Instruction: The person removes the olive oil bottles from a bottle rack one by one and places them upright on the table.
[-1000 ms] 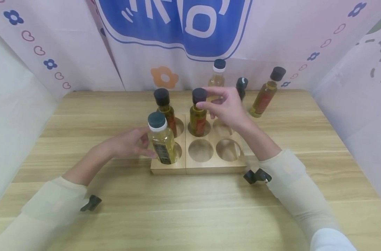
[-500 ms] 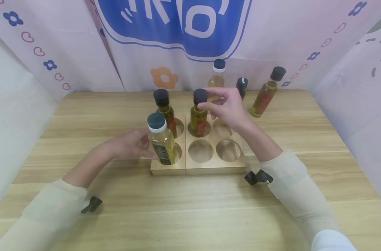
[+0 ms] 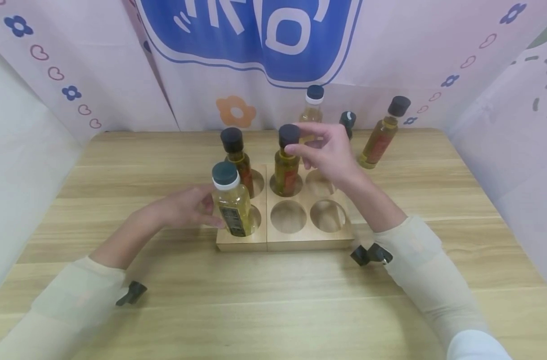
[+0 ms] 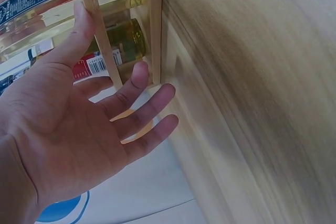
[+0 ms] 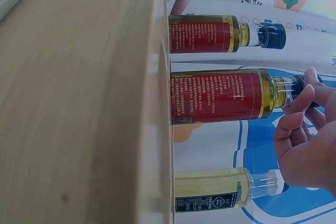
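Note:
My right hand (image 3: 329,152) pinches the black cap and neck of an oil bottle (image 3: 286,172) with a red label. This bottle stands in a back hole of the wooden rack (image 3: 309,243); the right wrist view shows thumb and fingers at its cap (image 5: 310,90). My left hand (image 3: 185,206) lies beside a pale oil bottle (image 3: 231,207) with a green cap, in the front left hole. In the left wrist view the left hand (image 4: 79,114) has its fingers spread and palm showing, thumb near the rack's edge. Behind the pale bottle stands another black-capped oil bottle (image 3: 239,160).
Behind my right hand, at the table's (image 3: 273,310) back, are a pale bottle (image 3: 311,115) with a dark cap, a partly hidden dark-capped bottle (image 3: 347,122) and a red-labelled oil bottle (image 3: 378,142). A printed cloth (image 3: 120,85) hangs behind the table.
The bottle in my right hand has shifted very slightly up and to the right with the hand. My left hand and the other bottles look the same.

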The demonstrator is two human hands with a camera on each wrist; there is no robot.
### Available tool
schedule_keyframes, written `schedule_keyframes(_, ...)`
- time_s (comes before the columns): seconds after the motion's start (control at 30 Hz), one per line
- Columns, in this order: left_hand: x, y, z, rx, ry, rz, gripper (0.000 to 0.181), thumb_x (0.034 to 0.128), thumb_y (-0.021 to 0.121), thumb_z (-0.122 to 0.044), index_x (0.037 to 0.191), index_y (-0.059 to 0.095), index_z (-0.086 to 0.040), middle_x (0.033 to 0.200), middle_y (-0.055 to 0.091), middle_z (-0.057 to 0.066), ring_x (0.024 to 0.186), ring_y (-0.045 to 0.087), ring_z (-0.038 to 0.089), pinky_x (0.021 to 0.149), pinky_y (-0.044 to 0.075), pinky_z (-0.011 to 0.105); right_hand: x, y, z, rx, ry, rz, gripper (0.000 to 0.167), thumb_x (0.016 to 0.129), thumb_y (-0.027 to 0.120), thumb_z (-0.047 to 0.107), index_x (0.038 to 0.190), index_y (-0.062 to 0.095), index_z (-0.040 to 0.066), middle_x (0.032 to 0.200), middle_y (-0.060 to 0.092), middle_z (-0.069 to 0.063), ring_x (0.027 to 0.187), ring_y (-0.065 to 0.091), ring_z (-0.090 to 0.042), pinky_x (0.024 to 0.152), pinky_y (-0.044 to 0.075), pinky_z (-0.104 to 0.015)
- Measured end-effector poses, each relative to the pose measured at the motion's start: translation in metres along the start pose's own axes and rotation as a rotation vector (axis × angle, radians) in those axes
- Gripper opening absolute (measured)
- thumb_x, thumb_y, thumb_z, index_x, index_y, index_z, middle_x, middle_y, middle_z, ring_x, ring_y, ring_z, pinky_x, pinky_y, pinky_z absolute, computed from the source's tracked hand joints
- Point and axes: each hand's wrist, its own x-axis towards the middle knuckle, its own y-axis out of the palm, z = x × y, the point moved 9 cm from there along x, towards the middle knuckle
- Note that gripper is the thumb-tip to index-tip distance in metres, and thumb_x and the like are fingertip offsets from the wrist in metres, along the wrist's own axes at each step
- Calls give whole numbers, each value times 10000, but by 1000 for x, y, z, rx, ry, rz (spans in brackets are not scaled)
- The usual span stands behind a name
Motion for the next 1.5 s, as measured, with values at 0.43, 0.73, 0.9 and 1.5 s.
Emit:
schedule_keyframes(0.43,1,0,0,2,5,8,765,847,863,-345,1448,504,-37,975,647,66,912,603,233,807,535,409,-2,-3,18,48,-125,-35,382,870,779,-85,1244,707,-63,922,748,10,476,501,-109,463,439,-223)
schedule_keyframes(0.73,0,1,0,-3,-11,17,781,853,854,-373,1465,489,-52,1006,648,71,933,599,239,808,529,412,-2,-4,23,74,-178,-48,338,868,784,-76,1202,732,-54,925,742,-13,470,484,-102,463,415,-211)
schedule_keyframes(0.9,-1,2,0,-10,-7,19,781,856,851,-374,1465,487,-47,1005,650,71,932,603,238,810,532,412,-3,-6,27,92,-205,-79,329,858,786,-94,1183,738,-61,901,732,-7,456,462,-100,451,406,-213)
schedule_keyframes(1.5,0,3,0,-26,4,41,793,870,842,-352,1488,455,-41,1018,646,82,930,603,239,810,536,406,-2,-6,34,108,-272,-129,350,849,795,-95,1192,728,-67,910,748,-8,434,441,-103,413,353,-221)
